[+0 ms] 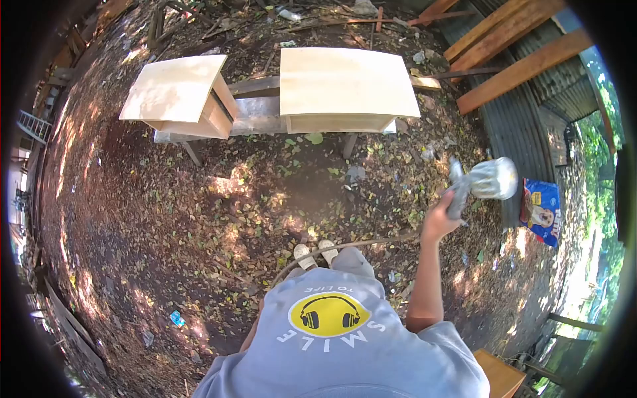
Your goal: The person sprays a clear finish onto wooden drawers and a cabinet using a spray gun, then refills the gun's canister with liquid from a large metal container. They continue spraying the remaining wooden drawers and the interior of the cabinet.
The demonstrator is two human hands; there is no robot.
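Observation:
My right hand [441, 219] is raised out to my right and grips a grey spray gun [456, 194] with a shiny metal cup [494, 178] on top. A thin hose [345, 246] runs across the ground past my feet towards the gun. My left hand is hidden below my grey shirt. Ahead of me two pale bare-wood cabinets stand on a low bench [255, 116]: a smaller one [176, 89] on the left and a wider one [345, 83] on the right. Both are well beyond my reach.
The ground is dirt covered with dry leaves. Long wooden planks [517, 60] lie over corrugated metal sheets [524, 126] at the upper right. A blue printed bag [541, 212] lies to my right. An orange wooden piece [501, 375] sits at the bottom right.

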